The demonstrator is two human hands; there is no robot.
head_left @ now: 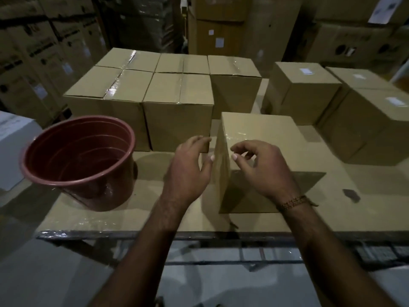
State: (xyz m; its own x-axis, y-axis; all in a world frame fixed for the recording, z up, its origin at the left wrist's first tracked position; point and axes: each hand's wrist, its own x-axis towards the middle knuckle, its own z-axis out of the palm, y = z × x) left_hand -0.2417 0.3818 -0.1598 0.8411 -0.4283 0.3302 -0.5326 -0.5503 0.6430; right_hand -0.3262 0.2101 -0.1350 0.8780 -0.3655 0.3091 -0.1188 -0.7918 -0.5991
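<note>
Bare forearms, no sleeves — beaded bracelet (292, 202) at the right wrist

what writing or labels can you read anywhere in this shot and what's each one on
No text here reads clearly.
White stickers on the right-hand boxes: too small and blurred.
Dark print on the stacked cartons at left: blurred, unreadable.
White label on the top-right carton: blurred.
White box at the left edge: faint lines, unreadable.
Nearest box and red bucket: no print visible.
</note>
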